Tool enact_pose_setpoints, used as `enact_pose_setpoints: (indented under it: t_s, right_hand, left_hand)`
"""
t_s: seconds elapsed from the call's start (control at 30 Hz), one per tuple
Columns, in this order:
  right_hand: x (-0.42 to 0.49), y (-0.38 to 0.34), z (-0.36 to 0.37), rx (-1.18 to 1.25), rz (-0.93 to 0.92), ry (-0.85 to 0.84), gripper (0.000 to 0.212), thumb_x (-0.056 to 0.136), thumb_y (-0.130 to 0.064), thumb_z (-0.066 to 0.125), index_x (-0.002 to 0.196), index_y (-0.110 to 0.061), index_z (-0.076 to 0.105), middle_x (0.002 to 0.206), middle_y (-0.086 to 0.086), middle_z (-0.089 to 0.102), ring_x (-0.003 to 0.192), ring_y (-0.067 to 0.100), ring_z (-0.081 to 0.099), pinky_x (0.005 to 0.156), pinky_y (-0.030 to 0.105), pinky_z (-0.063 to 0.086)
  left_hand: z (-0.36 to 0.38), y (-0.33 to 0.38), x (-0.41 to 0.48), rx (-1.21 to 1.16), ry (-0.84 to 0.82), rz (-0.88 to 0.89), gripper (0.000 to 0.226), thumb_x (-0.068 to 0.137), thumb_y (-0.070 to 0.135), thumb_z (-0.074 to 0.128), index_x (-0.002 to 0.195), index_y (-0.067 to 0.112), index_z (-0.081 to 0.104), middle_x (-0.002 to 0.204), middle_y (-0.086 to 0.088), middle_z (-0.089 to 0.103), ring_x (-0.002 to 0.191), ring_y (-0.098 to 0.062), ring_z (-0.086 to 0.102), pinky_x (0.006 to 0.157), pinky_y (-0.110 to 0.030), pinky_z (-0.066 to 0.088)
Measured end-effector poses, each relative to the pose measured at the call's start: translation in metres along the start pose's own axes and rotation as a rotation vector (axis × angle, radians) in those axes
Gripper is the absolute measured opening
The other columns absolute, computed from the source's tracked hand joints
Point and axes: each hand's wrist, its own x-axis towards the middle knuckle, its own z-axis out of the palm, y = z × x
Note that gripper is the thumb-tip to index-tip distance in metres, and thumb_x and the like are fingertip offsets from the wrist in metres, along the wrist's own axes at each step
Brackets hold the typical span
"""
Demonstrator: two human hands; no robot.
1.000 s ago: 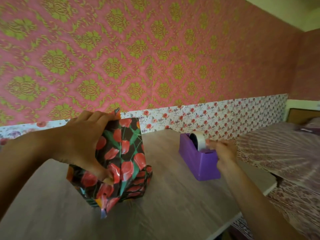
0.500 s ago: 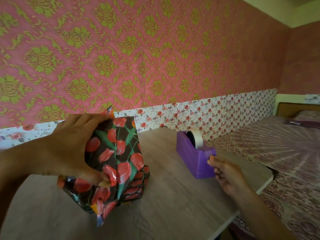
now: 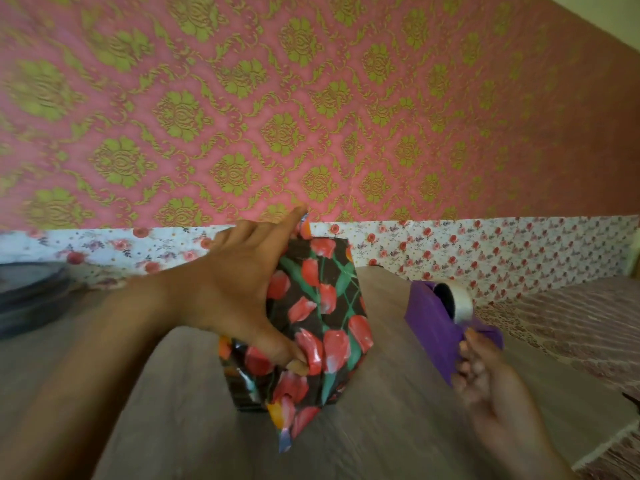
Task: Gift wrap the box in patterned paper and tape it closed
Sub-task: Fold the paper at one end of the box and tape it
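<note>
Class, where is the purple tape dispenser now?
In the head view the dispenser sits on the table, right of the wrapped box, beside the right hand.

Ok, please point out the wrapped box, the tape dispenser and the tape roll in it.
wrapped box (image 3: 322, 306), head view, front face of the tulip paper.
tape dispenser (image 3: 433, 336), head view, purple side wall.
tape roll (image 3: 463, 305), head view, white outer band.

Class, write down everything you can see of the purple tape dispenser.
The tape dispenser is a purple block, plastic by its look, standing on the wooden table, right of the wrapped box and apart from it. A pale roll of tape sits in its top, partly exposed. Fingers of the right hand meet its near end; whether they grip it is unclear.
</note>
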Motion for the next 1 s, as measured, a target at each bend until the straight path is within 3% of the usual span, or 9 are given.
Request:
enact_pose_setpoints:
  t_s: [0.1, 0.2, 0.3, 0.37, 0.43, 0.6, 0.77, 1.0]
  right_hand:
    - [-0.025, -0.023, 0.046, -0.104, -0.213, -0.278, 0.002, 0.073, -0.024, 0.067, 0.071, -0.024, 0.068, 0.059, -0.009, 0.058, 0.052, 0.003, 0.046, 0.045, 0.010, 0.038]
    - [-0.044, -0.047, 0.094, -0.406, -0.476, -0.525, 0.021, 0.054, -0.038, 0.075, 0.072, -0.027, 0.075, 0.063, -0.002, 0.063, 0.053, 0.006, 0.046, 0.043, 0.012, 0.035]
    - [-0.052, -0.063, 0.136, -0.661, -0.558, -0.720, 0.008, 0.063, -0.020, 0.074, 0.071, -0.020, 0.072, 0.053, -0.004, 0.063, 0.046, -0.001, 0.051, 0.042, 0.007, 0.034]
    - [-0.049, -0.067, 0.154, -0.819, -0.544, -0.824, 0.010, 0.070, -0.004, 0.071, 0.074, -0.013, 0.070, 0.047, -0.007, 0.062, 0.043, -0.003, 0.053, 0.046, 0.005, 0.039]
    - [-0.042, -0.064, 0.164, -1.001, -0.497, -0.903, 0.011, 0.070, -0.003, 0.074, 0.075, -0.012, 0.072, 0.052, -0.006, 0.066, 0.049, 0.002, 0.058, 0.056, 0.009, 0.047]
    - [-0.028, -0.055, 0.173, -1.190, -0.412, -0.836, 0.031, 0.065, -0.007, 0.081, 0.086, -0.022, 0.064, 0.054, 0.000, 0.067, 0.050, 0.006, 0.060, 0.069, 0.024, 0.049]
    - [-0.027, -0.056, 0.178, -1.339, -0.439, -0.775, 0.045, 0.060, -0.028, 0.085, 0.092, -0.022, 0.054, 0.042, -0.005, 0.058, 0.044, 0.003, 0.053, 0.058, 0.024, 0.037]
    - [-0.028, -0.060, 0.179, -1.528, -0.523, -0.637, 0.060, 0.051, -0.051, 0.083, 0.095, -0.023, 0.053, 0.082, -0.012, 0.048, 0.084, 0.012, 0.052, 0.068, 0.030, 0.041]
  left_hand:
    - [0.003, -0.001, 0.001, 0.026, -0.016, -0.007, 0.152, 0.037, 0.076, 0.076, 0.127, 0.046, -0.043, 0.108, 0.031, 0.004, 0.108, 0.007, 0.002, 0.113, -0.036, 0.012]
    - [0.007, -0.001, 0.000, 0.054, 0.022, 0.019, 0.149, 0.043, 0.073, 0.075, 0.132, 0.042, -0.040, 0.111, 0.030, 0.004, 0.117, 0.002, 0.005, 0.112, -0.034, 0.010]
    - [0.007, 0.001, -0.002, 0.053, 0.029, 0.030, 0.150, 0.044, 0.073, 0.076, 0.131, 0.040, -0.042, 0.122, 0.025, 0.009, 0.119, -0.001, 0.006, 0.105, -0.026, 0.010]
    - [0.008, 0.001, -0.001, 0.048, 0.036, 0.031, 0.150, 0.045, 0.072, 0.076, 0.130, 0.040, -0.044, 0.124, 0.024, 0.009, 0.119, -0.001, 0.005, 0.102, -0.025, 0.009]
    - [0.007, 0.002, -0.002, 0.051, 0.049, 0.034, 0.150, 0.045, 0.071, 0.077, 0.129, 0.040, -0.044, 0.123, 0.022, 0.010, 0.120, -0.003, 0.006, 0.102, -0.024, 0.009]
    - [0.009, 0.002, -0.002, 0.041, 0.068, 0.041, 0.152, 0.043, 0.072, 0.077, 0.129, 0.039, -0.044, 0.124, 0.017, 0.014, 0.121, -0.007, 0.009, 0.100, -0.023, 0.009]
    - [0.009, 0.003, -0.002, 0.082, 0.060, 0.036, 0.152, 0.042, 0.075, 0.076, 0.128, 0.040, -0.044, 0.124, 0.019, 0.011, 0.119, -0.005, 0.007, 0.105, -0.024, 0.010]
    - [0.007, 0.006, -0.003, 0.093, 0.051, 0.032, 0.152, 0.041, 0.076, 0.074, 0.130, 0.039, -0.043, 0.122, 0.020, 0.011, 0.118, -0.004, 0.007, 0.098, -0.021, 0.008]
